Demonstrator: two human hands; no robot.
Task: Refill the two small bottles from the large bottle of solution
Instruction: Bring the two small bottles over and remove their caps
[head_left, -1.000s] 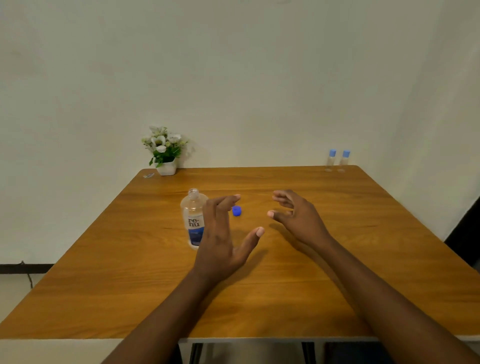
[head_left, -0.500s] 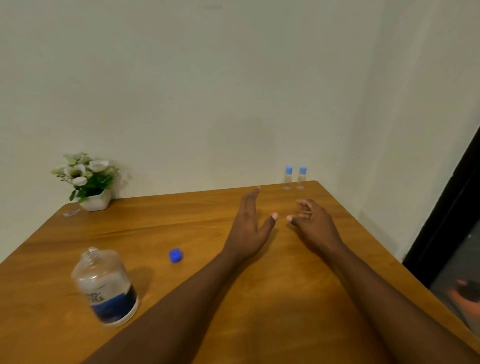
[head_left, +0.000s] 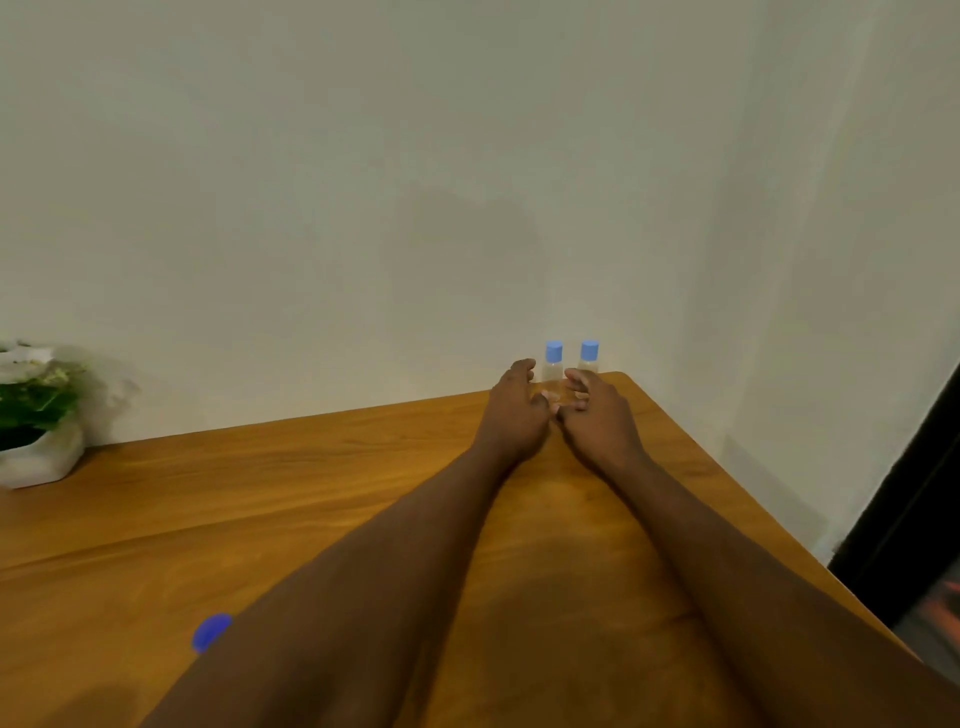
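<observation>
- One blue cap (head_left: 210, 631), lower left of frame, lying on the wooden table (head_left: 260, 493).
- Left hand (head_left: 514, 415), right of centre, fingers half curled just beside the left small bottle (head_left: 554, 371); whether it has hold cannot be told.
- Right hand (head_left: 597, 421), fingers half curled before the right small bottle (head_left: 589, 356); hold likewise unclear.
- Both bottles upright, blue-capped, side by side at the table's far right corner.
- One white flower pot (head_left: 36, 457), left edge.
- Pale wall (head_left: 363, 182) behind; dark opening (head_left: 914, 519), lower right.
</observation>
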